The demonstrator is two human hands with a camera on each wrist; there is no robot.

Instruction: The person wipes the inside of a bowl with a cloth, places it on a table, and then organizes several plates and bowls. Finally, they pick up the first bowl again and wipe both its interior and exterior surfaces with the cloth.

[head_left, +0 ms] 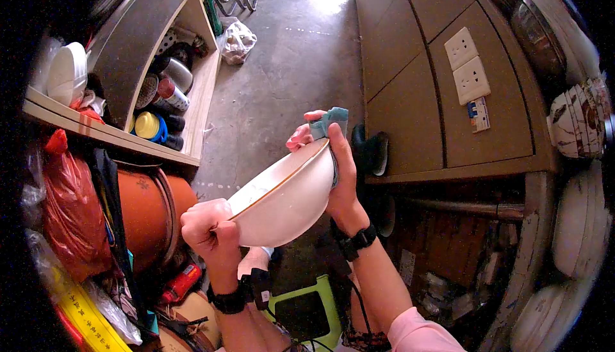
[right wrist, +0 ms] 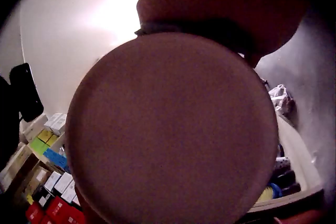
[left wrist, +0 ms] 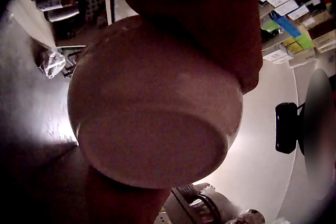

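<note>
A white bowl (head_left: 288,204) with a gold-brown rim hangs tilted between both hands. My left hand (head_left: 210,229) grips its rim at the near left side, fingers curled over the edge. At the opposite side my right hand (head_left: 344,176) holds a folded teal cloth (head_left: 330,122) against the rim, thumb outside and fingertips showing beyond the edge. The underside of the bowl (left wrist: 152,145) fills the left wrist view, its foot ring facing the camera. In the right wrist view the round base of the bowl (right wrist: 173,129) covers most of the picture. Much of the bowl's inside is hidden.
A wooden shelf (head_left: 204,105) with cups and containers stands on the left, above an orange drum (head_left: 144,208) and a red plastic bag (head_left: 73,204). A green stool (head_left: 317,307) is below the arms. The brown cabinet (head_left: 410,89) on the right carries white sockets (head_left: 471,80); stacked bowls (head_left: 576,118) lie beyond.
</note>
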